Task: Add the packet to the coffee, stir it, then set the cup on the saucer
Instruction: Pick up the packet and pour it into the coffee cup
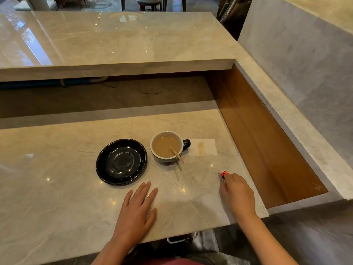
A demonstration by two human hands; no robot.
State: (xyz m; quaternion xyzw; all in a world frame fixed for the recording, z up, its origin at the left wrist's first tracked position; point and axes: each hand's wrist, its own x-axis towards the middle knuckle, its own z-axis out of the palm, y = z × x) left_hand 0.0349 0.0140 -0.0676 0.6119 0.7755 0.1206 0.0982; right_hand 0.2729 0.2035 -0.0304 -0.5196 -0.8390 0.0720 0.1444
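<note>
Nearest the camera, both hands rest over the front of the pale stone desk. Left hand: flat, palm down, fingers spread, grasping nothing, just in front of the saucer. Right hand: fingertips closed on the near end of the packet, a small red-and-white sachet touching or barely off the desk near its right edge, well to the right of the cup. Black saucer: bare, left of the cup and just beside it. Cup: white inside, dark handle pointing right, holding milky coffee; a wooden stirrer leans in it, its upper end over the near rim. White napkin: stained brown, beyond the handle. Judged step: picking up the packet; nothing appears added yet. To do it well, pinch the packet firmly, tear one corner using the free left hand, and tip it low over the coffee's centre, clear of the stirrer.
</note>
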